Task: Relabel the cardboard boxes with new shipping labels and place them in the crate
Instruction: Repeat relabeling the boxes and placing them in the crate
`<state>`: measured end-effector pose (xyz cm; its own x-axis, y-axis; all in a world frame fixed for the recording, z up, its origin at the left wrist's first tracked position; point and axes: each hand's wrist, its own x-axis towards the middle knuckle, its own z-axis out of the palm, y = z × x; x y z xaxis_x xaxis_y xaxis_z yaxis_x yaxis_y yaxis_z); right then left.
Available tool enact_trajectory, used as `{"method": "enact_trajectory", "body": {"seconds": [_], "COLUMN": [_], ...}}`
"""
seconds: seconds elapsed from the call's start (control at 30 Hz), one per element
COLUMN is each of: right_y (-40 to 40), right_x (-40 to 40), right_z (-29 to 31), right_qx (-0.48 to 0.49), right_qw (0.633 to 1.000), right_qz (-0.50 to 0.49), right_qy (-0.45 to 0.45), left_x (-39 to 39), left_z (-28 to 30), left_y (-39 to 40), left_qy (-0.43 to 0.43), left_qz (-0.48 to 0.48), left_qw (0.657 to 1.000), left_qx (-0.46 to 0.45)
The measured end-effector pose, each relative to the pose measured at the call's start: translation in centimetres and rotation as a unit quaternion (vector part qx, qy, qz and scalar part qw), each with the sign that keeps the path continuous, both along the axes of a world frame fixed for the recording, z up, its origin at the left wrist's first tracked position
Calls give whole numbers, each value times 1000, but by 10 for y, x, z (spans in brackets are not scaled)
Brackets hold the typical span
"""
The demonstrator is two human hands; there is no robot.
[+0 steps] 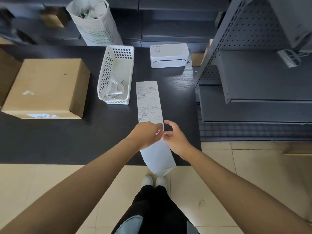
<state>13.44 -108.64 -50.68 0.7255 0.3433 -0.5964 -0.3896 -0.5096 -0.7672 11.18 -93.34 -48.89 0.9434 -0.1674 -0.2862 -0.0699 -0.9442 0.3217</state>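
Both bare forearms reach out from the person over the near edge of the dark worktop (50, 146), meeting on a long strip of shipping labels (149, 105). That strip runs from mid-worktop toward the person, and its blank tail hangs off the edge above the white shoes. Left hand (146, 134) pinches the strip's right edge with thumb and fingertips closed on it; right hand (175, 137) hovers just beside, fingers loosely curled and open, seemingly about to pick at the same edge.

To my eye the step is peeling one label free. It goes best by holding the backing flat and lifting a corner slowly, so the sticker does not curl onto itself.

One cardboard box (45, 88) sits well to the left, scraps of old label on its near face. Between it and the strip stands a white basket (104, 76) holding crumpled paper, near enough to snag a carried label. Beyond sits a white label printer (168, 55).
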Motion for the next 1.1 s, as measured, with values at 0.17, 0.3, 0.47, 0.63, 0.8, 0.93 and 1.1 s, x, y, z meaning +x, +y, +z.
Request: {"method": "enact_trajectory", "body": {"seconds": [0.17,0.3,0.47,0.63,0.8,0.93,1.1], "right_y": [-1,-2,-7,-6,-4,-6,-10], "right_x": [-1,-3,-1,-3,-8,-9,-8], "right_z": [-1,-4,-7,-10,-18,-20,-19], "right_qx": [-11,-19,-32,-66,-125,-153,-186], "right_qw": [1000,1000,998,994,989,984,979], "right_qz": [8,9,-39,-60,-40,-48,-26], "right_qy": [-12,-10,23,59,72,79,76], "left_x": [-2,-3,1,6,14,18,21], "left_z": [0,-1,7,21,39,53,70], "left_y": [1,2,12,17,24,33,41], "left_qy": [26,28,-4,-52,-80,-133,-214], "left_qz": [43,105,268,368,421,469,486], "left_qw": [998,991,955,916,891,855,821], "left_qx": [-45,-74,-125,-152,-151,-177,-208]}}
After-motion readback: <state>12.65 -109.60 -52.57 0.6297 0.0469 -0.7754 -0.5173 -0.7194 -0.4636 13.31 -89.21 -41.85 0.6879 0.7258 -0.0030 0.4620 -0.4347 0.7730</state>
